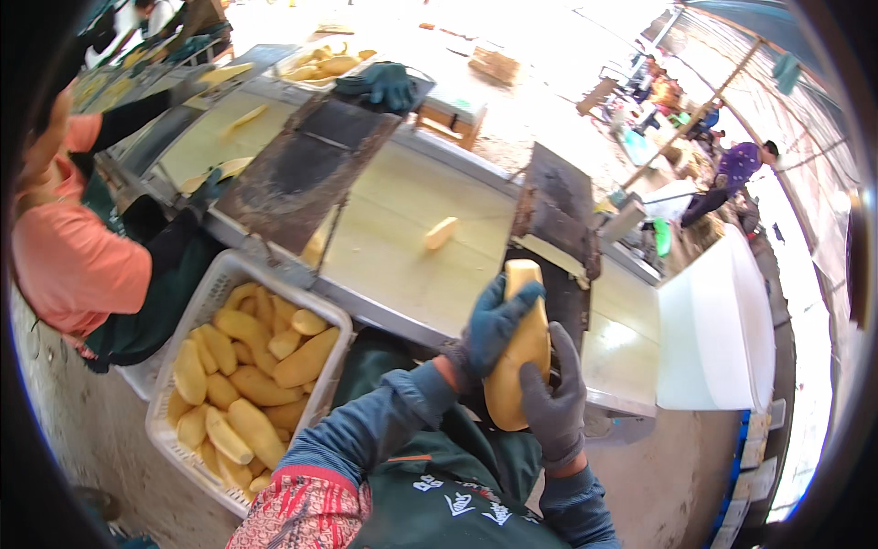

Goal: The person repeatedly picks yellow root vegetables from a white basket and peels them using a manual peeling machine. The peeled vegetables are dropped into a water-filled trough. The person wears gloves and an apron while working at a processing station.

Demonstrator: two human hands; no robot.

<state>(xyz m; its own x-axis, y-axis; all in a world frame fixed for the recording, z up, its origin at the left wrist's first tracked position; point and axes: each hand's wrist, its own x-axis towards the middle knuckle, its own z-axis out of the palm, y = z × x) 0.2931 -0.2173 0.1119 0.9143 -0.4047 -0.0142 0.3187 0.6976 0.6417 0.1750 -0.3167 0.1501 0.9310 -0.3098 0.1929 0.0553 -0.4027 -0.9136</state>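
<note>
Both of my gloved hands hold one long, peeled yellow gourd or squash [516, 357] above my lap. My left hand [497, 322], in a blue glove, wraps around its upper part, below the narrow flat end. Against its lower right side rests my right hand [559, 398] in a grey glove, thumb across the front and fingers along the edge. Just behind the gourd, a dark board [555, 206] lies across a long metal trough [418, 322]. A pale cut piece [441, 233] lies in the yellowish trough to the left of the board.
A white plastic crate [250, 257] full of peeled gourds stands on the floor to my left. Beside it a co-worker in an orange shirt [82, 254] sits at the trough. Another dark board [302, 165] spans it. At right stands a large white tub [713, 329].
</note>
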